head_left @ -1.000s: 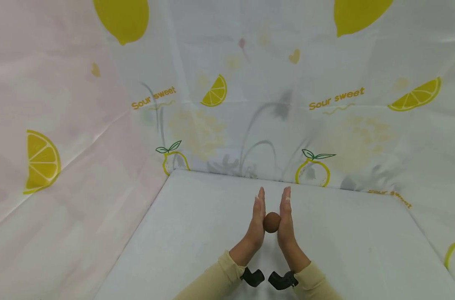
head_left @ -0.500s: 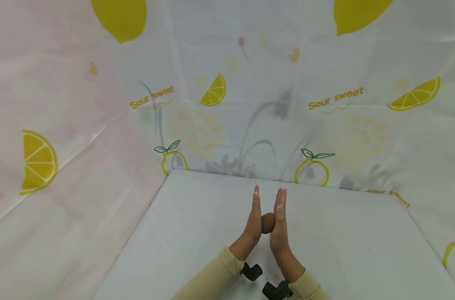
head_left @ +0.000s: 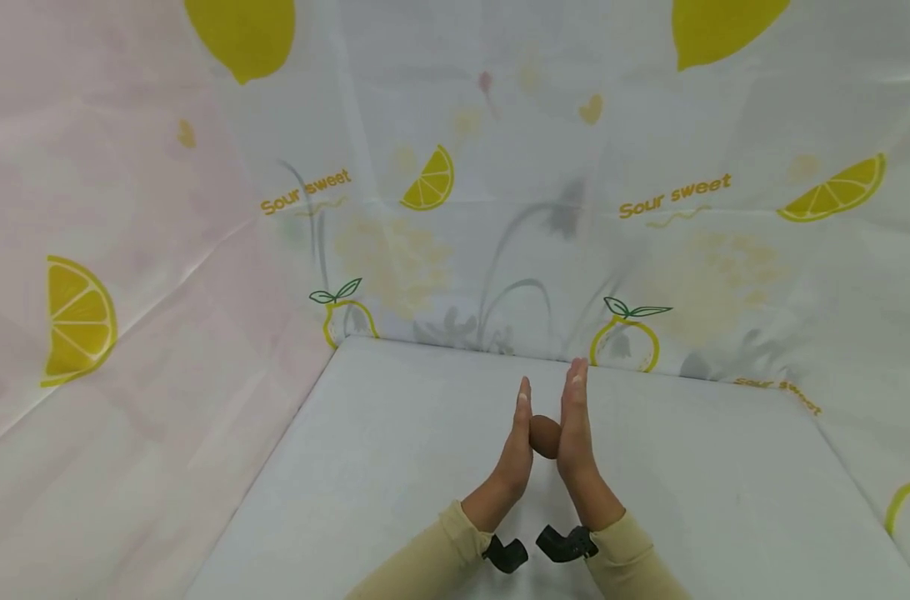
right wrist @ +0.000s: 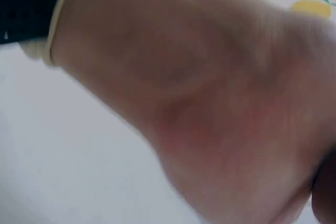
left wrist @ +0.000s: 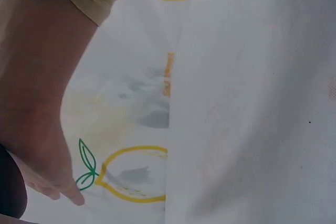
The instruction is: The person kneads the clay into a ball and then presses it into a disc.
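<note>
A smooth brown ball that looks like clay (head_left: 545, 437), slightly oval, is held between two upright palms in the head view. My left hand (head_left: 517, 454) presses it from the left with its fingers straight. From the right, my right hand (head_left: 576, 433) presses it, fingers also straight and a little higher than the left ones. In the left wrist view a dark part of the ball (left wrist: 10, 190) shows at the lower left edge, beside a hand. The right wrist view is blurred; a hand fills most of it and the ball (right wrist: 326, 190) appears at the right edge.
A white tabletop (head_left: 395, 433) lies under the hands. Behind it hangs a white cloth (head_left: 485, 275) printed with lemons and words, and a pinkish one (head_left: 155, 217) stands at the left. Black wrist cameras (head_left: 506, 554) sit on both wrists.
The hands shift against each other around the ball: the right hand first drew back, then slid forward past the left. The ball looked round and now looks oval.
</note>
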A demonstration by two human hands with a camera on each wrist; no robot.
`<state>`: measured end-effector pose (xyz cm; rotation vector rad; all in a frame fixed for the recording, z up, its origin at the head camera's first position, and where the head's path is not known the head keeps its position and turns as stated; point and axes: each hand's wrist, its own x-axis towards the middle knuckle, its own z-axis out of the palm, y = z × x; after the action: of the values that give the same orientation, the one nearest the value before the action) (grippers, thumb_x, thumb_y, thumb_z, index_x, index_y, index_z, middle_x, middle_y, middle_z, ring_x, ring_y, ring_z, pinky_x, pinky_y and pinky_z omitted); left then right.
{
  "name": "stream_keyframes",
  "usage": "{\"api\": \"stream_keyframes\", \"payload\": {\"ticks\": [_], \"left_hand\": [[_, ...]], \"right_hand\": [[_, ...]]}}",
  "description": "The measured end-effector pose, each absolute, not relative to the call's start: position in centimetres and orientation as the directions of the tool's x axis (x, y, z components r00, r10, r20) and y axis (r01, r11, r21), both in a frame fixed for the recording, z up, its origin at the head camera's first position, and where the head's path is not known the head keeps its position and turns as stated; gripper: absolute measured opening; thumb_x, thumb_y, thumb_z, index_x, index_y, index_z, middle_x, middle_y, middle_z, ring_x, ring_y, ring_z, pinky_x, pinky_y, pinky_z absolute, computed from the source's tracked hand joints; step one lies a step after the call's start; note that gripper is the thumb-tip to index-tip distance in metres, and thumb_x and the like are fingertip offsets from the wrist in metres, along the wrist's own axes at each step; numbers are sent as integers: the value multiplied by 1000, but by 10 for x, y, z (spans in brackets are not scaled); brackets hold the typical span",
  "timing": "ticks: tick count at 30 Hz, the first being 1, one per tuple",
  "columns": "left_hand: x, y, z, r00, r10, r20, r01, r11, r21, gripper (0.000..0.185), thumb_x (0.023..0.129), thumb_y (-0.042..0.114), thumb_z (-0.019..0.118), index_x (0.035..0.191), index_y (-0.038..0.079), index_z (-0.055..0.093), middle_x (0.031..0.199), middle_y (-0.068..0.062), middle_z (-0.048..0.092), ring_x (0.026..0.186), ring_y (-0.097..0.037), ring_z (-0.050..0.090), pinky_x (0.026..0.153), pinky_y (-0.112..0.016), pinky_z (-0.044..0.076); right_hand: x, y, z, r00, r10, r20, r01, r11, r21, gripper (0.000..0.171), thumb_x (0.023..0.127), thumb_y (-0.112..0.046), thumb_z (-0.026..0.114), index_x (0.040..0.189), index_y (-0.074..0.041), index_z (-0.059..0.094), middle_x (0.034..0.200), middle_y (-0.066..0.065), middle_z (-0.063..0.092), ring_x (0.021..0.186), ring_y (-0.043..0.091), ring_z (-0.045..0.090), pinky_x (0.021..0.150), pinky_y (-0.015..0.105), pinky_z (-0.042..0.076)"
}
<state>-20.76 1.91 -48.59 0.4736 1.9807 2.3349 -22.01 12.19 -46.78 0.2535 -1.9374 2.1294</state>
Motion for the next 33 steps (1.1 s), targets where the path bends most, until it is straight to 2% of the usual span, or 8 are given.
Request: {"api": "stream_keyframes", "payload": {"ticks": [8,13,16,19,21,24,27,33], "left_hand": [[-205,15,-475,-929,264,258,204,-215,955,83,105,64,7,163,6,-4,170,-7,-7,155,-22,-9,123,-50,-2],[-208,13,-467,-937,234,258,203,-233,951,84,104,66,9,163,8,-3,171,-6,-7,155,-23,-8,123,-51,-2],[-211,13,-466,-946,212,247,195,-239,951,84,104,66,10,164,8,-2,171,-6,-5,156,-23,-7,124,-51,-1],[-214,13,-466,-953,183,243,200,-223,954,82,105,65,12,164,9,1,171,-7,-3,156,-24,-5,123,-53,-1],[-215,13,-466,-958,164,235,200,-203,959,80,105,63,12,164,10,2,171,-6,-1,156,-23,-4,123,-54,0],[-216,13,-469,-965,142,221,195,-173,965,78,107,61,13,164,10,4,171,-6,2,156,-23,-1,123,-55,1],[-216,11,-472,-970,130,206,185,-158,970,76,107,58,13,164,9,4,171,-6,3,156,-24,1,123,-55,2],[-216,9,-479,-968,147,204,182,-152,972,74,108,56,13,164,8,3,171,-6,2,156,-25,1,123,-53,3]], "right_hand": [[-227,132,-488,-959,103,263,-265,-6,-964,67,110,-42,21,164,-12,-5,170,0,-5,155,16,-7,124,46,-5],[-219,124,-499,-954,79,291,-293,-14,-956,65,110,-41,19,164,-18,-8,170,-2,-6,156,17,-7,123,49,-6],[-213,116,-502,-927,62,369,-371,-24,-928,63,110,-37,19,164,-19,-8,171,-3,-3,156,17,-4,124,42,-3],[-208,108,-504,-880,48,473,-473,-1,-881,62,110,-32,20,164,-16,-7,171,1,-2,156,17,-1,123,29,3],[-205,104,-504,-848,41,528,-529,6,-849,62,110,-30,21,164,-16,-6,171,3,-2,156,18,6,120,22,8],[-201,100,-499,-816,42,577,-577,1,-817,64,109,-29,24,164,-15,-5,171,6,-2,156,19,7,119,20,10],[-199,98,-493,-818,50,574,-575,-13,-818,64,109,-30,25,164,-15,-4,171,6,0,157,22,1,121,21,7],[-196,99,-480,-859,69,508,-512,-59,-857,65,109,-33,24,164,-13,-6,171,3,-1,156,23,-2,119,17,8]]}}
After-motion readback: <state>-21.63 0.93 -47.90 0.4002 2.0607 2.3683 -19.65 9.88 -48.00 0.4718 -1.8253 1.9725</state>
